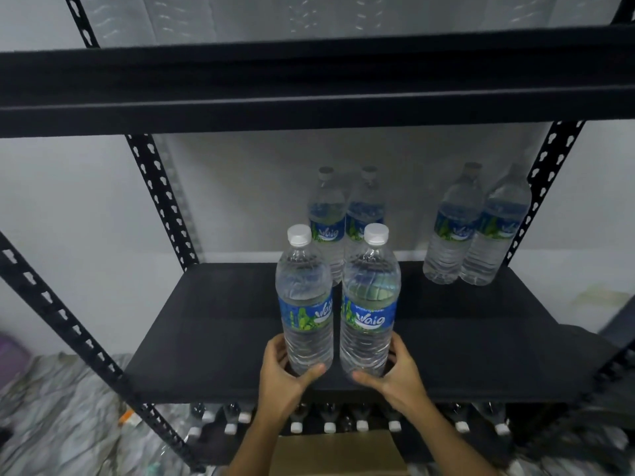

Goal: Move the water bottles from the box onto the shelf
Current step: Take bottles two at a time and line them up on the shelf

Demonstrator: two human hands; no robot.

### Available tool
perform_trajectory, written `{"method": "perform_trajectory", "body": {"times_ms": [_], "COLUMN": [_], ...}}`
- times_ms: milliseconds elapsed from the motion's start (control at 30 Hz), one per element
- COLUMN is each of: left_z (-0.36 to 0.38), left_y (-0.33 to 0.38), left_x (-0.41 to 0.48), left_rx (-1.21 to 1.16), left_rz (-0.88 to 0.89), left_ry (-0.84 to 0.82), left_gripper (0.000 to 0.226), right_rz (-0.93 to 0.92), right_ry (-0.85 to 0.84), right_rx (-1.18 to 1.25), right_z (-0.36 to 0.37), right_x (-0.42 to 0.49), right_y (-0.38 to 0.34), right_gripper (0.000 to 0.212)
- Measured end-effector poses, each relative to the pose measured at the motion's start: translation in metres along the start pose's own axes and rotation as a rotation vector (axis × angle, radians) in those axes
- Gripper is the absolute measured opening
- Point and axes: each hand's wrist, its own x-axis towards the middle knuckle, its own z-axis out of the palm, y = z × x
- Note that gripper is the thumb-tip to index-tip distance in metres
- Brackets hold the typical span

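Two clear water bottles with white caps stood upright side by side near the front edge of the black shelf (206, 331): the left bottle (305, 304) and the right bottle (369, 304). Blue-green labels read "Waig". The left hand (285, 372) and right hand (398, 372) each wrapped fingers around a bottle's base.

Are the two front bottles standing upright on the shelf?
Yes, upright: the left front bottle and right front bottle stand caps-up, bases on the shelf, left hand and right hand gripping them.
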Motion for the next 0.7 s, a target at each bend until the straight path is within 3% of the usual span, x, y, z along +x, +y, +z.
{"method": "perform_trajectory", "body": {"times_ms": [133,700], "left_z": [0.0005,0.0052], "left_y": [0.0003,0.0028], "left_x": [0.0023,0.0012], "left_rx": [0.031,-0.004], "left_rz": [-0.011,-0.014], "left_ry": [-0.014,0.012], "left_gripper": [0.098,0.089], "right_rz": [0.006,0.039], "right_ry": [0.041,0.067], "right_rx": [-0.030,0.004], "right_z": [0.0041,0.0041], "right_x": [0.0010,0.0036], "right_y": [0.0032,0.0044], "right_gripper": [0.095,0.094]}}
